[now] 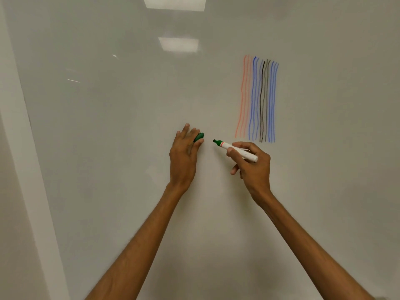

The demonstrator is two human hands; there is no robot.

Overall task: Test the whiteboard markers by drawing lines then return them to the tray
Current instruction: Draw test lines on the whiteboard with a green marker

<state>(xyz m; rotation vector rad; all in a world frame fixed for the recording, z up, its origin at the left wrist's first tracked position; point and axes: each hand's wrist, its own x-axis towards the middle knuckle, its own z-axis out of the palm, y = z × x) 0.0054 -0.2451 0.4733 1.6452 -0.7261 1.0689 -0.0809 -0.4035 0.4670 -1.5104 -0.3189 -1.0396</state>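
We face a glossy white whiteboard (108,148) that fills nearly the whole view. Our landmark is the block of wavy vertical lines (257,98) drawn on it: faint orange-red strokes on its left side, then blue, a black and a grey stroke in the middle, and more blue on its right.

Well to the left of the lines and above them, the board's sheen mirrors two rectangular ceiling lights (178,44), one higher than the other. Further left again, a small bright glint and a thin streak show on the gloss. Far to the left of the lines, a pale slanted band (28,169) runs along the board's edge, with a duller grey surface beyond it.

Just below the lines' lower left corner, the person's right hand (253,167) has its fingers curled round a white-barrelled marker with a green tip (236,149). The tip points away from the lines, towards the other hand. We cannot tell whether it touches the board.

Further left of the lines, at about the same height as the marker, the left hand (183,156) pinches a green plastic cap (199,137) between thumb and forefinger, the other fingers nearly straight. A small gap separates cap and tip. Both bare forearms reach up from the bottom edge.
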